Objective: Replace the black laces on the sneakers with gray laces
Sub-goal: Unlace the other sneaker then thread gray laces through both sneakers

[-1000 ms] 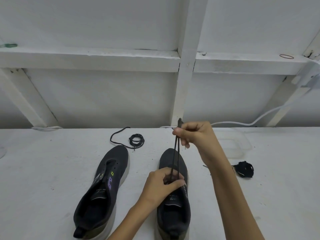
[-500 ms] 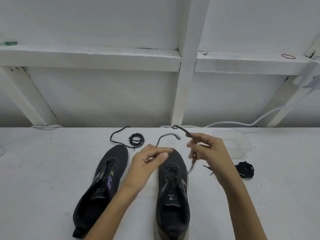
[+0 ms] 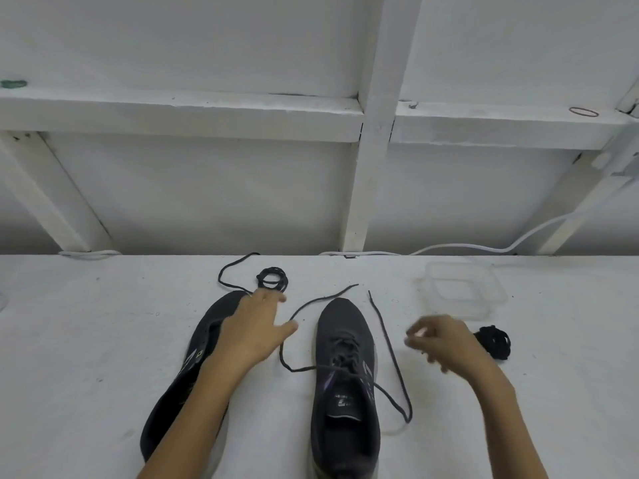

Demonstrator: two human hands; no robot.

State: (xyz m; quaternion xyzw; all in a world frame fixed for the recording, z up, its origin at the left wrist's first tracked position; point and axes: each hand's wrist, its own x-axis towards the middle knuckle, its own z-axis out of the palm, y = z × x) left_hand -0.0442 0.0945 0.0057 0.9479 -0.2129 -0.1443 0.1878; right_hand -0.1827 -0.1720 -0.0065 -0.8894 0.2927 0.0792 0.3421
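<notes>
Two dark sneakers stand toe-away on the white table. The right sneaker is laced with a gray lace whose two loose ends lie on the table at either side of it. The left sneaker has bare eyelets and is partly covered by my left arm. My left hand hovers over its toe, fingers straight, reaching toward a coiled dark lace. My right hand, blurred, hangs right of the laced sneaker with loosely curled fingers and holds nothing. A bundled black lace lies just beyond it.
A clear plastic container sits at the back right of the table. A white cable runs along the table's far edge below a white framed wall. A red rubber band lies on the wall ledge.
Both hands let go of the gray lace ends, which dropped onto the table beside the right sneaker. My left hand moved left over the other sneaker; my right hand moved right and down.
</notes>
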